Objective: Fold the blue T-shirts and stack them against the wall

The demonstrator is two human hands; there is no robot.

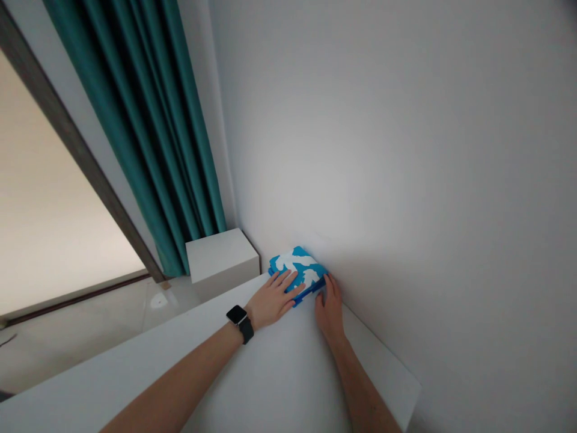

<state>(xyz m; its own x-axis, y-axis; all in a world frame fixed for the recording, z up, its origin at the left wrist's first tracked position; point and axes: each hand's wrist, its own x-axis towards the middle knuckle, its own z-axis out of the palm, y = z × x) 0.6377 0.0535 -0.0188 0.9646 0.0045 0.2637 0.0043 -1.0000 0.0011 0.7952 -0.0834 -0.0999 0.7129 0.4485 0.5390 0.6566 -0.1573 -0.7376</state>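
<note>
A folded blue-and-white patterned cloth (298,265) lies on a white tabletop (252,373), pushed against the wall. My left hand (273,298), with a black watch on the wrist, rests flat on the cloth's near side, fingers spread. My right hand (330,307) sits at the cloth's right corner beside the wall, with its fingertips pinched on the dark blue edge.
A plain white wall (406,180) rises right behind the cloth. A small white box-like stand (222,255) sits past the table's far end. Teal curtains (148,132) hang beside it, with a dark door frame (81,156) and pale floor at the left.
</note>
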